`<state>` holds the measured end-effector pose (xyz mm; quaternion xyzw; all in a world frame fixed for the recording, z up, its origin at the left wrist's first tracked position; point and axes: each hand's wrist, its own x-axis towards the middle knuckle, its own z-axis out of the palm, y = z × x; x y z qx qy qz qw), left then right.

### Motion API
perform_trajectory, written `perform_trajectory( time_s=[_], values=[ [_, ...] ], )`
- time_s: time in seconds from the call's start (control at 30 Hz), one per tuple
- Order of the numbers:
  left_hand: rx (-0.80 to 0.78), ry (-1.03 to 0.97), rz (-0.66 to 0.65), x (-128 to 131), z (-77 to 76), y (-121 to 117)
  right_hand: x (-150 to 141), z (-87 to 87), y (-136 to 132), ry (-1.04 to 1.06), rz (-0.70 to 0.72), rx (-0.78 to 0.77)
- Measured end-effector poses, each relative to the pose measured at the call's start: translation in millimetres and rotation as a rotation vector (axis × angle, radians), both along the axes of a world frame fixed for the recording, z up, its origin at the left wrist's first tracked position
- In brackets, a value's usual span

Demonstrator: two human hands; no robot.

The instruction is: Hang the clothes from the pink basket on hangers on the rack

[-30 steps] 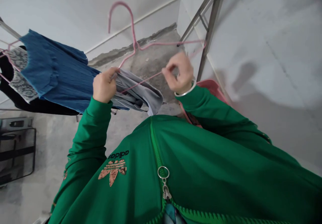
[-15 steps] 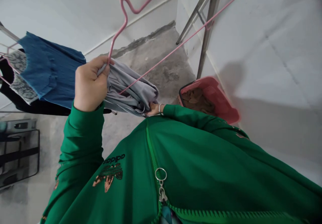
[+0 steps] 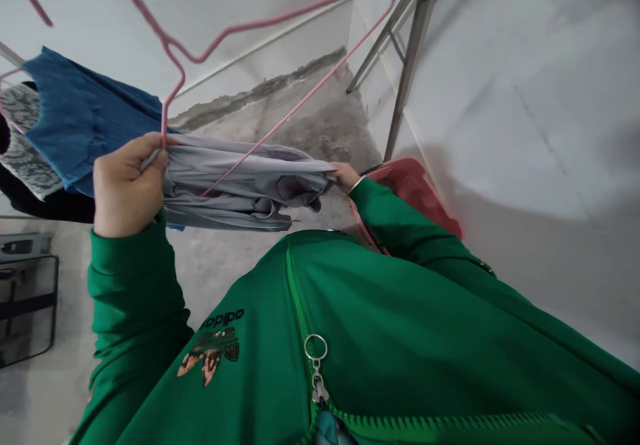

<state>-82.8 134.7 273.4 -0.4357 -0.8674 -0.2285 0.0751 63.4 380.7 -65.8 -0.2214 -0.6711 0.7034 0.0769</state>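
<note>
A pink hanger (image 3: 245, 28) slants across the upper view, one end inside a grey garment (image 3: 230, 165). My left hand (image 3: 131, 185) is closed around the hanger's hook-side bend and the garment's edge together. At the garment's far end, my right hand (image 3: 345, 175) pinches the cloth and draws it out sideways. The garment hangs in loose folds between both hands, its exact kind unclear. The hanger's lower bar passes in front of the cloth, and its right corner is bare.
To the left hang a blue garment (image 3: 95, 121) and a patterned one (image 3: 33, 145). Behind my right forearm stands a red basket (image 3: 415, 188), partly hidden. A metal rack leg (image 3: 407, 71) rises near the wall. At far left is a black-framed object (image 3: 30, 305).
Both hands have moved apart, the left one leftward and the right one up and to the right, stretching the grey garment out. The hanger has shifted left with my left hand.
</note>
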Motion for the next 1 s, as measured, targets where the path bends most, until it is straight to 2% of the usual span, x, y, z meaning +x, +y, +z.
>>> perform_trajectory(
  time_s=[0.17, 0.27, 0.33, 0.5, 0.67, 0.83, 1.0],
  values=[
    [-0.085, -0.124, 0.038, -16.4, -10.3, -20.7, 12.5, 32.6, 46.1, 0.066, -0.293, -0.210],
    [-0.115, -0.151, -0.003, -21.2, -17.1, -26.2, 6.2, 56.1, 60.1, 0.098, -0.392, -0.357],
    [-0.150, -0.120, -0.036, -24.4, -21.1, -28.7, 2.5, 70.3, 66.5, 0.081, -0.431, -0.386],
    [-0.243, 0.069, -0.147, -31.4, -26.8, -36.1, 2.5, 97.2, 78.9, 0.104, -0.454, -0.295],
    [-0.302, 0.132, -0.193, -30.0, -26.7, -41.1, 0.9, 120.2, 88.6, 0.145, -0.532, -0.260],
    [-0.480, 0.353, -0.034, -24.3, -26.6, -37.9, -3.6, 139.5, 88.6, 0.180, -0.532, -0.232],
    [-0.474, 0.406, 0.186, -19.3, -34.0, -31.4, -2.4, 151.1, 76.8, 0.168, -0.469, -0.147]
  ],
)
